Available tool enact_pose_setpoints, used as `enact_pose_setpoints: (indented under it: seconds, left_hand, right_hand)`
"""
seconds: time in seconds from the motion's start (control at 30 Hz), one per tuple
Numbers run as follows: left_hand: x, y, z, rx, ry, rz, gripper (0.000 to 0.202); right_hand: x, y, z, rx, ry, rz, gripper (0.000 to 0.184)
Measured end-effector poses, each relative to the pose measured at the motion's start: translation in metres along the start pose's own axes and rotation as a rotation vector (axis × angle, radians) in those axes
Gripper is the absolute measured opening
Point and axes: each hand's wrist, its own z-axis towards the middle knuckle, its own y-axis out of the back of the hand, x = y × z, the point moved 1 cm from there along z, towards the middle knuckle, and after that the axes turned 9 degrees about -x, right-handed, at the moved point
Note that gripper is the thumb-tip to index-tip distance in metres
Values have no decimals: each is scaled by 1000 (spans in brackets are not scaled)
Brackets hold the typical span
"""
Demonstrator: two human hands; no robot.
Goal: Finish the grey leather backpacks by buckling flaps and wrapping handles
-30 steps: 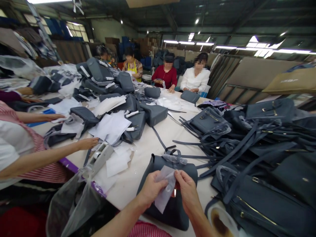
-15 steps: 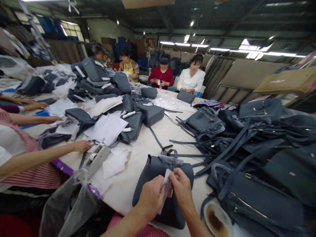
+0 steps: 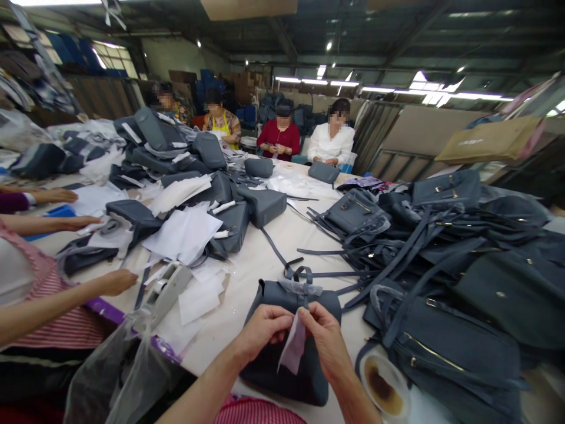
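Note:
A dark blue-grey backpack [image 3: 282, 377] lies in front of me on the table, its straps stretching away at the top. Over its front, my right hand [image 3: 324, 330] pinches a small strip of white tissue paper [image 3: 292, 350] near its top end. The strip hangs down across the bag. Close by on the left, my left hand [image 3: 267, 330] has its fingers curled at the upper edge of the paper, thumb and forefinger together. Clear plastic wrap [image 3: 300, 287] covers the handle base at the bag's top.
Many finished-looking backpacks [image 3: 459, 335] are heaped at right, beside a cup with brown liquid [image 3: 384, 386]. A tape dispenser [image 3: 165, 288] and white paper sheets [image 3: 183, 232] lie left. A co-worker's arm [image 3: 110, 285] reaches in there. Several people sit across the table [image 3: 238, 300].
My left hand has loosened from a fist around the paper and moved up and left. The strip now hangs open below my fingers. The co-worker's hand has drawn back from the tape dispenser.

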Motion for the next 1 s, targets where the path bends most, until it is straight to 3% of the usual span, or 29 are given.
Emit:
enact_pose_setpoints:
  seconds: [0.13,0.27,0.5,0.63,0.8,1.0]
  left_hand:
    - [-4,-6,0,59,-33,53,30]
    - [-6,-7,3,31,-39,90,20]
    - [-5,-17,8,62,51,39,18]
    - [-2,-25,8,-5,86,25,20]
    - [0,-37,4,-112,10,7,24]
    - [1,-38,-2,19,31,-73,20]
  right_hand:
    - [3,0,-3,-1,2,23,38]
    - [7,-1,-4,-23,0,64,39]
    - [5,5,-8,-68,-20,100,41]
    - [-1,14,-22,-70,-90,185,52]
    - [-10,25,-36,-109,61,-3,36]
    - [-11,25,-33,-213,68,-176,44]
